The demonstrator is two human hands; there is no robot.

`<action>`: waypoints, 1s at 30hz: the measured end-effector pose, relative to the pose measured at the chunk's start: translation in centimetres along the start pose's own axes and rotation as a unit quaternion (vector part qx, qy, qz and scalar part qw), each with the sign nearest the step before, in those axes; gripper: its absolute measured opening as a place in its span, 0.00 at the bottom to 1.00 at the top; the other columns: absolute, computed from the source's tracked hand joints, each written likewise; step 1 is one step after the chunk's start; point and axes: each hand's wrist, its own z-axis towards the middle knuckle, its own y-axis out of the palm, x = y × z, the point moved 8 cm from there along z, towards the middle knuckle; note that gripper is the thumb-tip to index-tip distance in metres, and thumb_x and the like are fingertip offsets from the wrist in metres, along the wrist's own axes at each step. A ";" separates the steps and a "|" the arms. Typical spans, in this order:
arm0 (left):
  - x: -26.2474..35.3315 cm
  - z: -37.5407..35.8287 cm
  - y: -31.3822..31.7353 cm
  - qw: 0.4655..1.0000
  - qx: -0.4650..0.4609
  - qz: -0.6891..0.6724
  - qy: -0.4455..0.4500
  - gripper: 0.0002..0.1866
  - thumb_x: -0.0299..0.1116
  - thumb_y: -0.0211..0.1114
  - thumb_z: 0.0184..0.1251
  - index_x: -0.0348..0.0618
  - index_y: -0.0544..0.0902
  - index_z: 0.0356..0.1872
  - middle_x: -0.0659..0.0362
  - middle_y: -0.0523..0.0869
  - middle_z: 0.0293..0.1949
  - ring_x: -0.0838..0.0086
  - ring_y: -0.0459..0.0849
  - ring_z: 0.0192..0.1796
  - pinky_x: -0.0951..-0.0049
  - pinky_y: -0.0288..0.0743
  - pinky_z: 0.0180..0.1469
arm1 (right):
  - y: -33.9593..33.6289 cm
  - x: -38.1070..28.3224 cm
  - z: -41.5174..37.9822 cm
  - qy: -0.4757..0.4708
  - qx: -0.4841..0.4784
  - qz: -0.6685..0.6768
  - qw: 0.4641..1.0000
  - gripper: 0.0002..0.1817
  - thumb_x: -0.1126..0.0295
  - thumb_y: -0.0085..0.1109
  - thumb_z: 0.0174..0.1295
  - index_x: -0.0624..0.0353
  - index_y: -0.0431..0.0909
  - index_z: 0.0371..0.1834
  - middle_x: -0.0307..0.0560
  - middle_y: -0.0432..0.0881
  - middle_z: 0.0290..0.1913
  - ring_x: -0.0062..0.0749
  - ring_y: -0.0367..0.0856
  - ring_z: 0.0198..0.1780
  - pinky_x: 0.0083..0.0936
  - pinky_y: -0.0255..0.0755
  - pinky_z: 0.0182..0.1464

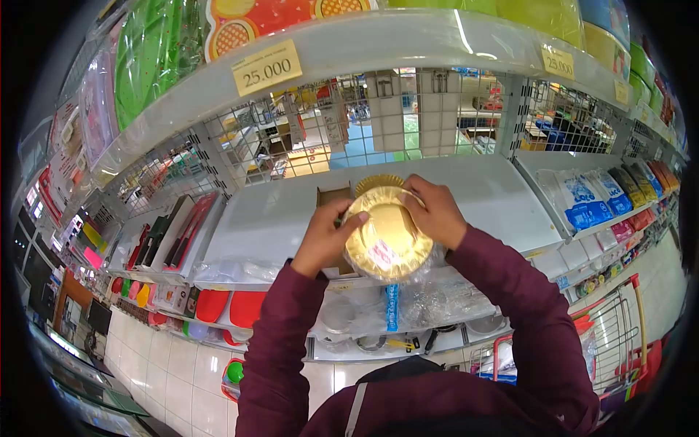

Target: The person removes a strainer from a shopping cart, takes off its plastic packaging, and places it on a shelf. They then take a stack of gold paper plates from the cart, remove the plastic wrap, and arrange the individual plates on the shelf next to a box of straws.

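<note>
My left hand [325,234] and my right hand [438,209] grip a gold plate pack [392,227] from its two sides. The pack is round with a fluted rim, wrapped in clear plastic, and carries a white and red label low on its face. My left thumb lies over the front of the rim, and my right fingers close on the upper right edge. Behind the pack, another gold fluted plate [378,180] shows its upper part on the grey shelf [277,211]. Beside that plate is a brown cardboard box [333,195], partly covered by the pack.
Overhead runs a shelf edge with a price tag [267,67] reading 25.000. A wire mesh [349,124] backs the shelf. Blue and white packets [586,198] stand at the right. Below are plastic-wrapped goods [444,302]. A shopping cart [619,328] stands at lower right.
</note>
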 end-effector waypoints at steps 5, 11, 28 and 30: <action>-4.5 2.3 -1.0 0.961 0.047 0.272 -0.004 0.10 0.32 0.63 0.52 0.35 0.78 0.31 0.57 0.78 0.20 0.76 0.74 0.22 0.76 0.67 0.27 | 3.1 4.9 0.4 0.053 -0.057 -0.068 0.995 0.10 0.66 0.51 0.54 0.61 0.74 0.33 0.58 0.77 0.26 0.53 0.75 0.31 0.39 0.69 0.36; -3.8 1.3 0.6 0.863 0.052 0.496 0.083 0.08 0.28 0.64 0.47 0.36 0.79 0.29 0.51 0.79 0.30 0.64 0.77 0.32 0.70 0.69 0.35 | 4.5 6.5 -0.9 0.002 -0.066 -0.156 0.985 0.10 0.65 0.51 0.54 0.58 0.76 0.35 0.56 0.76 0.29 0.51 0.76 0.31 0.38 0.70 0.35; -2.8 0.9 3.7 0.702 -0.041 0.697 0.140 0.12 0.40 0.58 0.53 0.41 0.80 0.28 0.52 0.77 0.32 0.60 0.75 0.38 0.61 0.64 0.42 | 5.6 5.8 -0.4 0.052 -0.234 -0.335 0.911 0.08 0.68 0.51 0.49 0.62 0.76 0.23 0.58 0.77 0.31 0.49 0.77 0.33 0.39 0.71 0.35; 1.4 0.5 4.3 0.687 0.053 0.705 0.169 0.16 0.43 0.59 0.51 0.38 0.80 0.30 0.52 0.77 0.34 0.60 0.75 0.40 0.62 0.66 0.41 | 4.7 6.3 3.1 0.043 -0.190 -0.331 0.923 0.08 0.69 0.52 0.47 0.62 0.76 0.28 0.57 0.78 0.33 0.47 0.77 0.35 0.37 0.71 0.38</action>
